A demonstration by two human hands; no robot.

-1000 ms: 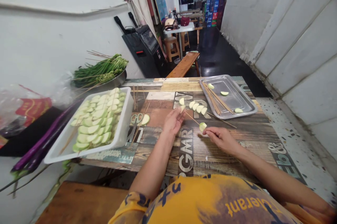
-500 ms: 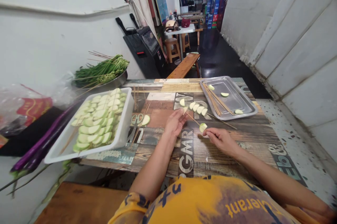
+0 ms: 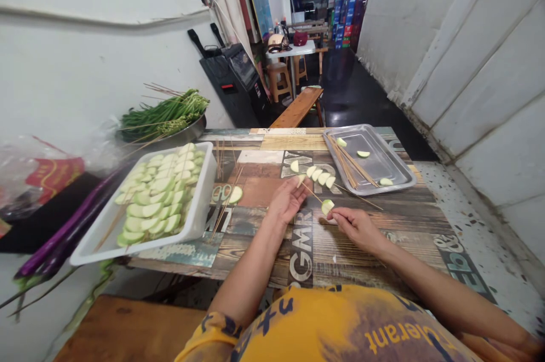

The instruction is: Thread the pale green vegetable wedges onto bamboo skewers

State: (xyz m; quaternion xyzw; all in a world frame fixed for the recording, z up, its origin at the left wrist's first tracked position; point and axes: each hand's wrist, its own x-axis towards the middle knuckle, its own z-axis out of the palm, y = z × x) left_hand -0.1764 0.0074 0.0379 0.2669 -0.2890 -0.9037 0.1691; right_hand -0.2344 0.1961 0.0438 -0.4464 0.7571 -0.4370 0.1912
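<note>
My left hand (image 3: 288, 198) is closed in a pinch on a pale vegetable slice (image 3: 300, 179) at the far end of a thin wooden skewer (image 3: 313, 193). At the near end, my right hand (image 3: 354, 227) pinches the skewer beside another green-edged slice (image 3: 327, 206), which sits on the stick. Just beyond my hands, several half-round slices (image 3: 317, 174) lie in a slanting row on the wood-patterned table (image 3: 259, 226). A single slice (image 3: 294, 166) rests left of that row. Fingers partly cover how the far slice meets the skewer.
At left, a white tub (image 3: 203, 203) holds many slices, with long purple eggplants (image 3: 72, 220) beside it. Green stalks on skewers fill a metal bowl (image 3: 179, 136). A metal tray (image 3: 394, 163) with skewers stands at right. Scissors (image 3: 222, 192) and loose skewers lie near the tub.
My left hand and its slice have shifted slightly to the right along the skewer. My right hand has stayed almost in place, holding the skewer.
</note>
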